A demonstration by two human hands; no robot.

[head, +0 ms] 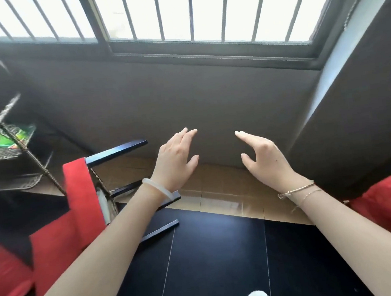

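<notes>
Both my arms reach forward over a dark floor (219,253) toward the grey wall (184,96) under a barred window (190,10). My left hand (176,159) is held out in the air with straight fingers, palm turned inward, a pale bangle on the wrist. My right hand (264,158) mirrors it, fingers extended, thin bracelets on the wrist. Neither hand touches or holds anything. A gap of bare wall lies between them.
A stool lies tipped on its side at left, its red seat (82,194) upright and dark legs (118,150) pointing right. A wire rack (3,147) with a green packet stands far left. Red cushions sit at the lower left and at the right edge (390,200). Tan tiles (217,191) meet the wall.
</notes>
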